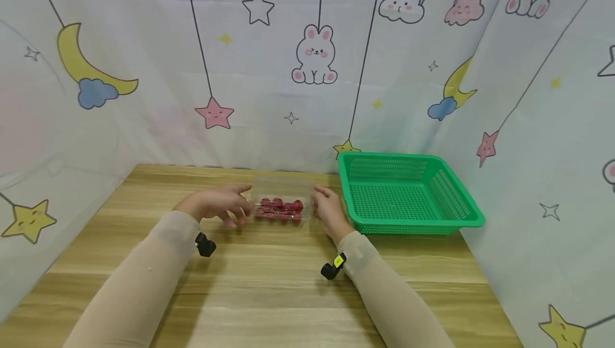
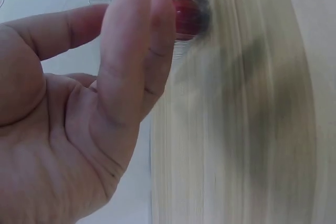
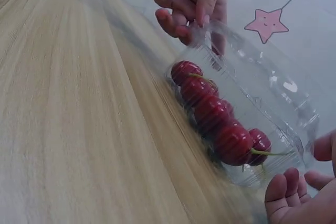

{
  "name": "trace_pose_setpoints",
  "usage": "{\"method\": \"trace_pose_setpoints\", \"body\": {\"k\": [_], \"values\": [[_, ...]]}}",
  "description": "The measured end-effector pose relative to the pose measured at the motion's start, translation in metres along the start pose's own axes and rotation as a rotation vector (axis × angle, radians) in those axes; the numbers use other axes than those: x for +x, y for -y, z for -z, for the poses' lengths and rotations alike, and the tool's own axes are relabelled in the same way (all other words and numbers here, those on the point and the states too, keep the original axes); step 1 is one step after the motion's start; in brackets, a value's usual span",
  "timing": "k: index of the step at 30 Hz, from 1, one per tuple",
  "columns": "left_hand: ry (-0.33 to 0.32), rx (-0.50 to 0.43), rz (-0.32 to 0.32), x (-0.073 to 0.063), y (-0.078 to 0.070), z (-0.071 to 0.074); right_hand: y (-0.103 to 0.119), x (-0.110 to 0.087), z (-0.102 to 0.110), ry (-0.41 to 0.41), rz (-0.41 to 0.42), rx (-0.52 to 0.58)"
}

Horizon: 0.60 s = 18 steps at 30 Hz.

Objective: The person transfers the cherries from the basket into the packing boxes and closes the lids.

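A clear plastic box (image 1: 282, 185) stands toward the back of the table, with red cherries (image 3: 231, 142) on green stems inside it. My left hand (image 1: 217, 205) is at the box's left end; its thumb reaches the upper edge and the other fingers hang loosely below. In the left wrist view, the fingers (image 2: 126, 51) are nearly straight, with the cherries partly hidden behind them. My right hand (image 1: 330, 210) is at the opposite end. Its fingertips (image 3: 292, 179) are right beside the plastic, loosely bent, with the thumb spread apart from them.
A green perforated basket (image 1: 353, 209) stands to the right of the box, close beside my right hand. Behind the wooden table (image 1: 254, 284) hangs a white curtain (image 1: 269, 70) printed with stars, moons and rabbits. A small black camera is strapped at each wrist.
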<state>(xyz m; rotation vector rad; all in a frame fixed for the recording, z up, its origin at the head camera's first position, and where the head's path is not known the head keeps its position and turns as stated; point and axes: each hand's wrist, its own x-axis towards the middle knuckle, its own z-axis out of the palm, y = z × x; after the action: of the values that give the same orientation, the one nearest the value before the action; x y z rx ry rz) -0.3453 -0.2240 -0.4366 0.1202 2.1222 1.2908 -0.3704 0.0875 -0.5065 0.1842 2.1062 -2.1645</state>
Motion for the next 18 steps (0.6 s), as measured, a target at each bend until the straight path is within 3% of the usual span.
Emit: {"method": "trace_pose_setpoints", "body": {"k": [6, 18], "values": [[-0.03, -0.003, 0.005, 0.007, -0.006, -0.005, 0.0, -0.003, 0.004, 0.037, -0.024, -0.122], [-0.069, -0.047, 0.023, 0.014, -0.002, -0.009, 0.01, -0.012, 0.009, 0.156, -0.079, -0.225]]}}
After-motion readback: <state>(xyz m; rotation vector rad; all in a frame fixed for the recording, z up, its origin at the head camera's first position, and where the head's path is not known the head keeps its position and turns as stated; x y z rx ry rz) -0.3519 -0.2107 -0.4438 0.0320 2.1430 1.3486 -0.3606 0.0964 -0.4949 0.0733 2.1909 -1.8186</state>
